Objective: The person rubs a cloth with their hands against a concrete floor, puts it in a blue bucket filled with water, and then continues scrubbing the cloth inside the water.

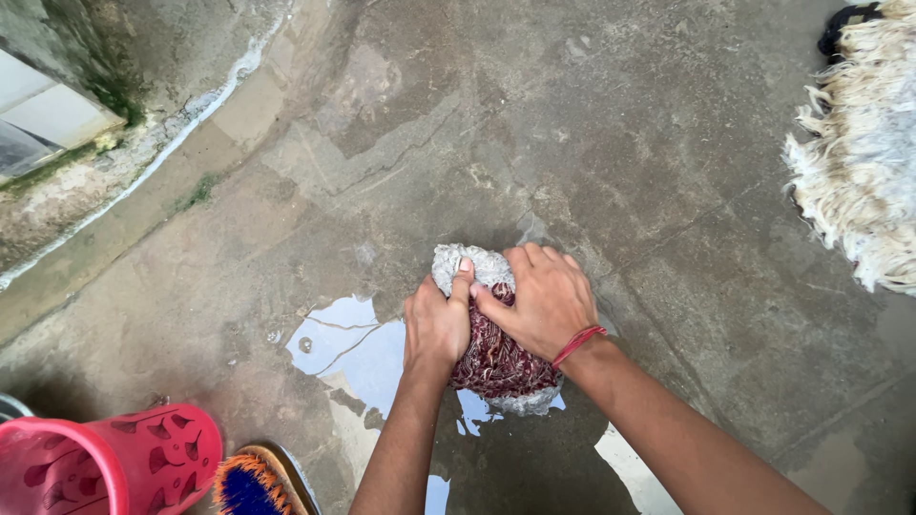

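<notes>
Left arm: bare, reaching forward from the lower middle, wrist straight.
Left hand (436, 324): fingers curled, thumb pointing up, grip closed.
Right arm: bare, coming in from the lower right, wrist angled inward.
Right hand (546, 298): palm down, fingers bent and pressing, beside the left.

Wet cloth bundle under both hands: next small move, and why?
Probably press down and squeeze once more. Both the left hand and right hand clamp the rolled red and grey cloth against the concrete floor, and a puddle lies around it.
</notes>
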